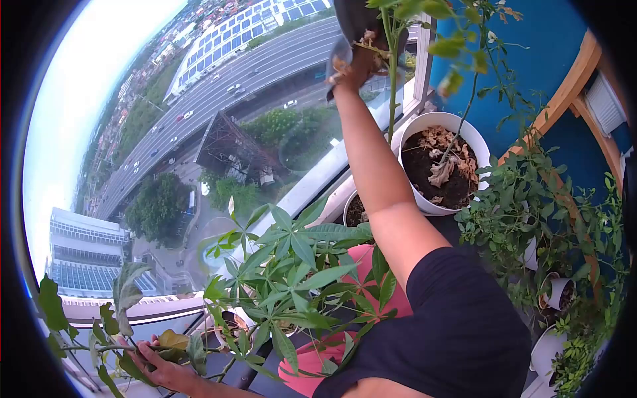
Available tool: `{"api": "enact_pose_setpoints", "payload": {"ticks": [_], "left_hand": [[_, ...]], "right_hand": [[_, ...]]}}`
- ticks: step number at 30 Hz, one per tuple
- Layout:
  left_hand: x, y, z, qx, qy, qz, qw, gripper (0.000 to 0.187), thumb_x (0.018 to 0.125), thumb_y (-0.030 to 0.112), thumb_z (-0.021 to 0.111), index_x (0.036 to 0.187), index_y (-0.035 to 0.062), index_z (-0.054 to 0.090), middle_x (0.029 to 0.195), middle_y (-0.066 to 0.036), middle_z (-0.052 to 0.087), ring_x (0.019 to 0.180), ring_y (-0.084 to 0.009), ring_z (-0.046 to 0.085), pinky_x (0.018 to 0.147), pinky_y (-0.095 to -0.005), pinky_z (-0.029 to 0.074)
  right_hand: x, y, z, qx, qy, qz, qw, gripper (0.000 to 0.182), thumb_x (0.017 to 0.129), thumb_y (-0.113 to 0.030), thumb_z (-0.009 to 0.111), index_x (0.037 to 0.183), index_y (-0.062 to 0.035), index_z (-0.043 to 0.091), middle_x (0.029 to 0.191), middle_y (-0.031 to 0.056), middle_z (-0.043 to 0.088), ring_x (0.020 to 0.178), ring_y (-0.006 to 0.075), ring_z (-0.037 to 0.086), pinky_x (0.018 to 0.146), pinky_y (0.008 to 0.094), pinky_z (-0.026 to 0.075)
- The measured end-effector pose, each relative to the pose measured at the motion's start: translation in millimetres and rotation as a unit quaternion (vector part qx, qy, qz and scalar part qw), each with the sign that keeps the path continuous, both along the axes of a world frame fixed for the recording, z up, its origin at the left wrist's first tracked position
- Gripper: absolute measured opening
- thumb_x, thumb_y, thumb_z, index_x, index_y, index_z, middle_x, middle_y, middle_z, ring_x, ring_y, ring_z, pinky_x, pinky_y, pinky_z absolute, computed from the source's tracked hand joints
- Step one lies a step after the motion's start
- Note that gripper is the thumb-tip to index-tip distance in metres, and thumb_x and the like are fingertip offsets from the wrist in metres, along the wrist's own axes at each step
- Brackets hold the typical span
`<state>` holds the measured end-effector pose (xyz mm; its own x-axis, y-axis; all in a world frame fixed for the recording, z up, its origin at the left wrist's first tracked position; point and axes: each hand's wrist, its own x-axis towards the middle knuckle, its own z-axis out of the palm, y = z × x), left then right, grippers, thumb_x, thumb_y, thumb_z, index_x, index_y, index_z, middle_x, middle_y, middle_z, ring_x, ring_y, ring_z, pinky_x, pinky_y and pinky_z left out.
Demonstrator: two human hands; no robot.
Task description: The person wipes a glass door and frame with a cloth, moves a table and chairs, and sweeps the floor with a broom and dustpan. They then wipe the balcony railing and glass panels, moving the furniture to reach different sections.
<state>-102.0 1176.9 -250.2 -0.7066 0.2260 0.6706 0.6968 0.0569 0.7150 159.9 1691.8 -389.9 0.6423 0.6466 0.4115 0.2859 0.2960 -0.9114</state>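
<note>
1. Stem [99,347] between seven and eight o'clock: bearing green and yellowing leaves [174,339], lying against left hand [159,368], with fingers half-curled around it; cannot tell how firmly.
2. Broad-leaved plant [285,255] near seven: spreading across pink cloth [305,365].
3. White pot [479,136] between two and three: holding soil [458,194], dry leaves [441,174] and a thin stalk [474,99].
4. Right hand [361,65] just past twelve: reaching beside a dark container [361,18] and shrivelled leaves [340,68]; cannot tell how far open, or whether gripping either.
5. Highway [279,60] between ten and eleven: running far below.
</note>
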Motion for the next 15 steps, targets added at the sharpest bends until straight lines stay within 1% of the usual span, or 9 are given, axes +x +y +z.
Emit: {"api": "enact_pose_setpoints", "payload": {"ticks": [1,2,5,8,9,10,11,13,15], "left_hand": [[1.4,-0.9,1.7,-0.014,0.002,0.010,1.000,0.041,0.093,0.018,0.050,0.130,0.0011,0.044,0.085,-0.004,0.046,0.074,-0.0150,0.047,0.071,-0.0265,0.040],[3.4,-2.6,2.5,-0.026,0.003,0.023,0.999,0.041,0.093,0.017,0.050,0.130,0.0010,0.043,0.084,-0.004,0.045,0.073,-0.0149,0.047,0.071,-0.0266,0.040],[13.3,-5.8,5.7,-0.027,0.008,-0.001,1.000,0.042,0.093,0.017,0.050,0.131,0.0010,0.042,0.083,-0.003,0.045,0.073,-0.0147,0.047,0.071,-0.0264,0.040],[11.2,-9.2,3.6,-0.026,0.013,0.027,0.999,0.042,0.093,0.017,0.050,0.131,0.0019,0.042,0.083,-0.004,0.047,0.074,-0.0140,0.047,0.072,-0.0255,0.041],[11.0,-10.8,2.5,-0.024,0.018,0.049,0.998,0.041,0.093,0.016,0.049,0.132,0.0029,0.043,0.083,-0.004,0.048,0.074,-0.0135,0.046,0.072,-0.0247,0.041],[17.1,-8.2,2.4,-0.014,0.013,0.023,1.000,0.041,0.093,0.016,0.048,0.132,0.0039,0.043,0.084,-0.004,0.049,0.074,-0.0130,0.046,0.071,-0.0244,0.041],[18.8,-8.9,1.2,0.002,0.021,0.037,0.999,0.041,0.093,0.016,0.048,0.132,0.0039,0.043,0.084,-0.004,0.049,0.074,-0.0130,0.046,0.071,-0.0244,0.041],[18.3,-7.8,-0.3,-0.022,0.011,0.049,0.999,0.041,0.093,0.016,0.048,0.133,0.0059,0.043,0.084,-0.004,0.049,0.071,-0.0119,0.046,0.070,-0.0239,0.041],[19.7,-10.7,1.7,-0.014,-0.001,0.054,0.998,0.041,0.093,0.016,0.047,0.133,0.0074,0.042,0.084,-0.004,0.050,0.071,-0.0103,0.045,0.070,-0.0234,0.042]], "right_hand": [[4.0,9.4,-54.3,-0.045,0.063,0.074,0.994,0.040,0.089,-0.029,0.046,0.124,-0.0083,0.049,0.106,0.0110,0.060,0.095,0.0218,0.059,0.072,0.0365,0.048],[6.5,17.6,-95.6,-0.077,0.090,0.068,0.991,0.039,0.090,-0.029,0.046,0.123,-0.0089,0.050,0.106,0.0103,0.060,0.095,0.0214,0.059,0.073,0.0363,0.048],[20.7,34.3,-168.7,-0.120,0.102,-0.032,0.987,0.037,0.090,-0.030,0.046,0.121,-0.0108,0.053,0.107,0.0082,0.061,0.095,0.0202,0.059,0.075,0.0358,0.047],[37.5,50.9,-227.1,-0.191,0.118,-0.053,0.973,0.034,0.090,-0.030,0.046,0.118,-0.0127,0.055,0.109,0.0062,0.061,0.096,0.0191,0.059,0.077,0.0352,0.046],[44.7,58.6,-244.6,-0.226,0.122,-0.039,0.966,0.034,0.090,-0.030,0.045,0.117,-0.0133,0.056,0.109,0.0055,0.061,0.096,0.0187,0.058,0.078,0.0351,0.046],[48.0,66.6,-259.8,-0.258,0.127,-0.020,0.957,0.033,0.090,-0.030,0.045,0.117,-0.0140,0.057,0.110,0.0048,0.061,0.096,0.0183,0.058,0.078,0.0349,0.046],[54.0,78.5,-271.9,-0.294,0.126,0.015,0.947,0.032,0.091,-0.031,0.045,0.116,-0.0146,0.058,0.110,0.0041,0.061,0.097,0.0180,0.058,0.079,0.0347,0.045],[70.8,109.2,-278.9,-0.341,0.109,0.087,0.930,0.031,0.091,-0.031,0.045,0.114,-0.0158,0.060,0.111,0.0028,0.061,0.097,0.0172,0.058,0.080,0.0344,0.045],[100.5,156.8,-267.3,-0.295,0.140,0.191,0.926,0.030,0.091,-0.031,0.045,0.113,-0.0171,0.061,0.112,0.0014,0.061,0.098,0.0164,0.058,0.081,0.0340,0.044]]}}
